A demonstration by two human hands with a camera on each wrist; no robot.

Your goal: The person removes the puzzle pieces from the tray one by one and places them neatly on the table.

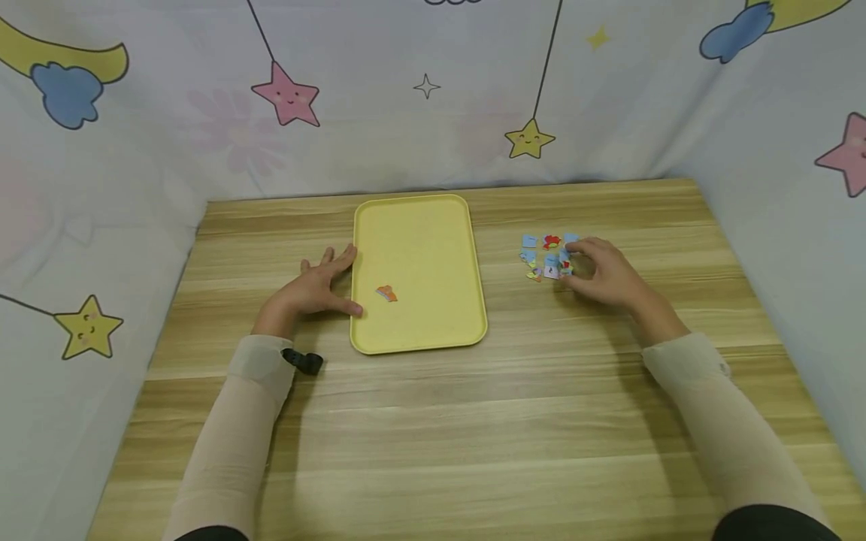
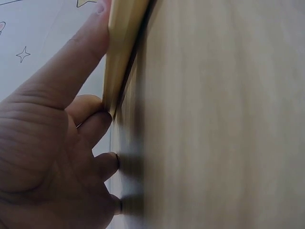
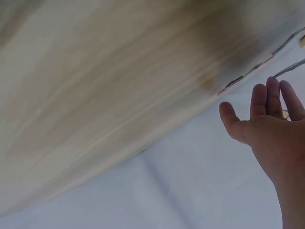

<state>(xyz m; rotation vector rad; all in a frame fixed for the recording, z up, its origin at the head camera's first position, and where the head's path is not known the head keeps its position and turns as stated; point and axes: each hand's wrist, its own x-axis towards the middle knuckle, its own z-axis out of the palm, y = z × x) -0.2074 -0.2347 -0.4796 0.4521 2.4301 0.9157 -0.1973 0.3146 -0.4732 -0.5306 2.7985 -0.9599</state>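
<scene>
A yellow tray (image 1: 433,263) lies on the wooden table, with one small orange puzzle piece (image 1: 387,293) near its lower left. My left hand (image 1: 313,289) is at the tray's left rim, thumb and fingertips touching it, fingers spread. In the left wrist view, the thumb lies against the rim of the tray (image 2: 121,52). To the right of the tray, several small puzzle pieces (image 1: 530,240), mostly light blue, form a loose cluster. My right hand (image 1: 605,274) hovers at the cluster's right side, thumb and fingers apart; it partly hides some pieces. The right wrist view shows the fingers of that hand (image 3: 274,126) loosely extended.
The wood-grain table (image 1: 473,428) stretches in front of both arms. A pale curtain (image 1: 379,113) printed with stars and moons hangs behind the table and along both sides. A small black strap (image 1: 303,361) sticks out from the left cuff.
</scene>
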